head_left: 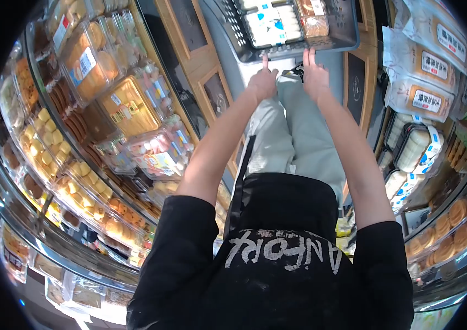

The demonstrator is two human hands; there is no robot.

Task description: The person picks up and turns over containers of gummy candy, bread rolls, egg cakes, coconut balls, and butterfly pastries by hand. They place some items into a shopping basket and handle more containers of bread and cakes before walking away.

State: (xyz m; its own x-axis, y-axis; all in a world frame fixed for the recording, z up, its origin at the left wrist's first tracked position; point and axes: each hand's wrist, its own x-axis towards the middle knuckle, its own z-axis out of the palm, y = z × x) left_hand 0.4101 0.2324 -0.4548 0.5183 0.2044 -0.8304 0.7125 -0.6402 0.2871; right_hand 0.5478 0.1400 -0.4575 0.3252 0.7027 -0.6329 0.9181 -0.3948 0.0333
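Note:
A dark grey perforated basket [344, 27] is at the top centre, holding clear packs of white round food [273, 26] and a smaller pack of brown food [316, 26]. My left hand [263, 81] is at the basket's near edge, one finger stretched up against it and the other fingers partly folded. To its right, my right hand [316, 74] has two fingers extended against the same edge. Neither hand is seen wrapped round the basket. The thumbs are hard to make out.
Shelves on the left hold clear boxes of pastries [87, 60] and a golden tray pack [129, 106]. On the right are bagged goods [428, 63], more white food packs [413, 147] and round brown pastries [453, 231]. Wooden-framed panels [217, 93] flank the aisle.

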